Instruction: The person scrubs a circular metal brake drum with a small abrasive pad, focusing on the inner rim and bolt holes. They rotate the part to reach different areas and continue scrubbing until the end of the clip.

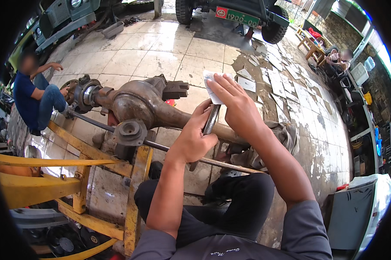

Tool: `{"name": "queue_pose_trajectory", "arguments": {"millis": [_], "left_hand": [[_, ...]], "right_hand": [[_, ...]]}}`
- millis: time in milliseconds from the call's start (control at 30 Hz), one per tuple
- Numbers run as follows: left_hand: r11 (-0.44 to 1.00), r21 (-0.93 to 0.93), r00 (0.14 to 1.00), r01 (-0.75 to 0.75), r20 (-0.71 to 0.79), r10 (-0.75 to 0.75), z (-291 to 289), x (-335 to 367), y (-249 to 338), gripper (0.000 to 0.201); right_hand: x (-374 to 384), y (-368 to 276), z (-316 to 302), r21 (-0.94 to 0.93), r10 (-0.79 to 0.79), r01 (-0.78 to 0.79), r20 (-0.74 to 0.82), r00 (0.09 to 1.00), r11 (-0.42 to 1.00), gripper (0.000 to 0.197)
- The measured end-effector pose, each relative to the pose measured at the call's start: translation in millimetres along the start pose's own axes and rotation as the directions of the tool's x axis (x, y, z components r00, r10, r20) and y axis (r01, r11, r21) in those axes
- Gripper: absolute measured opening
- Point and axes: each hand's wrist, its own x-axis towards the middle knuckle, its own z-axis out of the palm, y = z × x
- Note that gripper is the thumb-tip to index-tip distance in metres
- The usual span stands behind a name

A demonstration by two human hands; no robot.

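Note:
My left hand (191, 136) is wrapped round a short, dark metal bar (211, 119) held at a slant above my lap. At its upper end, a white sheet (212, 89), paper or thin cloth, is pressed under the flat fingers of my right hand (236, 102). Whether the bar is a tool or a loose part I cannot tell. Beyond my hands lies a rusty axle housing (132, 104) with a round bulge. A long axle shaft (208, 162) with a square flange (130, 131) crosses below my left hand.
A yellow metal frame (82, 188) stands at the left, near the flange. Another person (28, 95) in a blue shirt crouches by the housing's left end. Parked vehicles (243, 11) stand at the back. Broken tiles (277, 82) litter the floor, and a metal cabinet (351, 212) is at the right.

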Motion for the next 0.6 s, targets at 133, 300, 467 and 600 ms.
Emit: {"name": "queue_pose_trajectory", "arguments": {"millis": [133, 300, 467, 600], "left_hand": [[0.997, -0.083, 0.999, 0.006, -0.034, -0.009, 2.8, -1.3, 2.3, 0.074], [0.996, -0.083, 0.999, 0.036, -0.028, -0.038, 0.2, 0.3, -1.0, 0.075], [0.994, -0.102, 0.997, 0.028, -0.068, -0.035, -6.7, -2.7, -0.4, 0.072], [0.99, -0.136, 0.999, 0.03, -0.019, -0.033, -3.7, -0.9, -2.2, 0.078]], "right_hand": [[-18.2, -5.1, 7.3, 0.011, 0.032, -0.031, -0.044, 0.999, 0.999, 0.069], [8.6, 14.6, 5.8, 0.064, 0.116, -0.117, 0.022, 0.993, 0.991, 0.074], [-2.1, 8.4, -17.6, 0.164, 0.281, -0.275, -0.013, 0.96, 0.947, 0.078], [-14.1, 1.5, 3.2, 0.041, 0.064, -0.063, -0.024, 0.998, 0.997, 0.069]]}}
